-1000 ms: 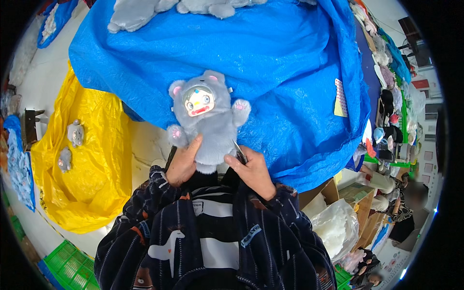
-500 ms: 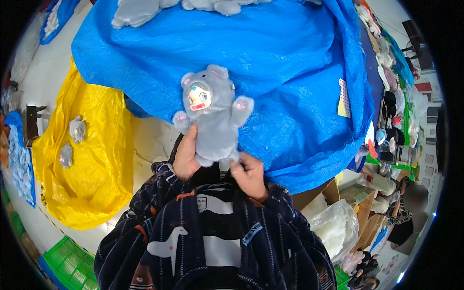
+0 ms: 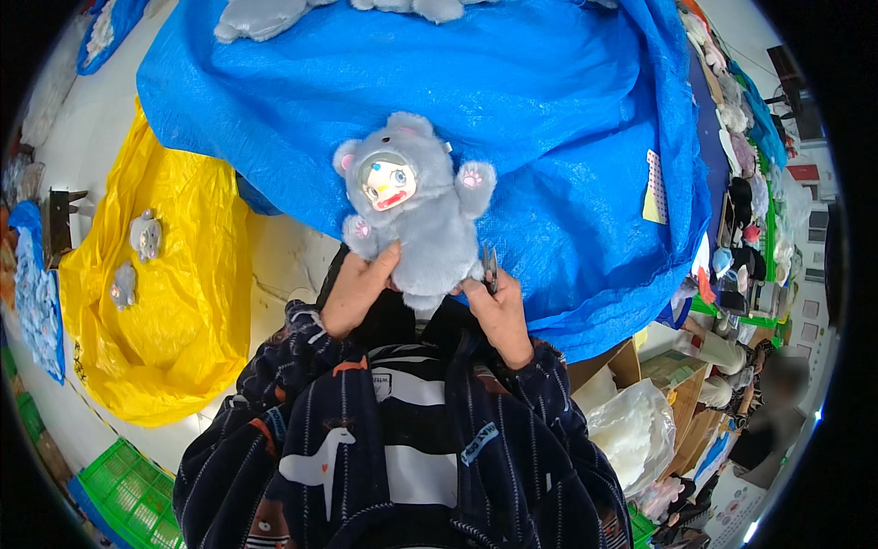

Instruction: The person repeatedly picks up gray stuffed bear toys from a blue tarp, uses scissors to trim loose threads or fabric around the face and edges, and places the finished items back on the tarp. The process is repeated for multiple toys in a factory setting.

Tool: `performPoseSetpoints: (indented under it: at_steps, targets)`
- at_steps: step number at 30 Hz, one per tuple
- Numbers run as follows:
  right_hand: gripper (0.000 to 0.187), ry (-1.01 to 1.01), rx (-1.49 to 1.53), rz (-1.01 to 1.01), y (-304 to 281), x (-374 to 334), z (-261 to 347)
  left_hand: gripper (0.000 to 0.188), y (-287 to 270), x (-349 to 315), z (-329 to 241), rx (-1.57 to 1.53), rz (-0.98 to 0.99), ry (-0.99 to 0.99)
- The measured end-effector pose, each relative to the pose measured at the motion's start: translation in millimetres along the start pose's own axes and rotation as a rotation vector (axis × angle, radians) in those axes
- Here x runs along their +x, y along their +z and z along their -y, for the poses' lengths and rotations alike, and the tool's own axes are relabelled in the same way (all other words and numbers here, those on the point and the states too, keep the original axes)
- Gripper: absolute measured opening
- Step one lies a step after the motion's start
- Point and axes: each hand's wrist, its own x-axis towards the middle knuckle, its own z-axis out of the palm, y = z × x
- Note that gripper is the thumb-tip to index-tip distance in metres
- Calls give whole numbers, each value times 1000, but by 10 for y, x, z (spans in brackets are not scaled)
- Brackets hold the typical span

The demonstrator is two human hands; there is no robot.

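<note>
A grey plush bear (image 3: 430,220) with a doll-like face set in its hood is held belly up in front of me, tilted slightly. My left hand (image 3: 358,291) grips its lower body on the left, thumb lying on the fur. At its lower right, my right hand (image 3: 498,316) pinches the edge of a leg. That hand also carries small metal thread snips (image 3: 491,265), their two pointed tips upward and a little apart. The fingers beneath the plush bear are hidden.
A blue tarp (image 3: 567,110) spreads ahead, with more grey plush pieces (image 3: 261,16) at its far edge. Two small plush toys lie on a yellow sheet (image 3: 201,302) at left. Cardboard boxes (image 3: 626,364) and a clear bag of white stuffing (image 3: 631,435) stand at right. A green crate (image 3: 133,494) sits lower left.
The plush bear has moved slightly right and tilted. Both hands have shifted with it. The thread snips now show upright in my right hand.
</note>
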Motion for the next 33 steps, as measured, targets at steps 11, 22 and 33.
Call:
performPoseSetpoints:
  at_steps: [11,22,33]
  targets:
    - [16,-66,4,58,150,-66,-228,46,-7,103,125,-711,103,-10]
    - [38,-48,167,-110,29,20,45,45,22,-28,33,-383,1,174]
    - [23,-133,171,-108,174,207,23,34,-77,-51,-136,-105,-49,247]
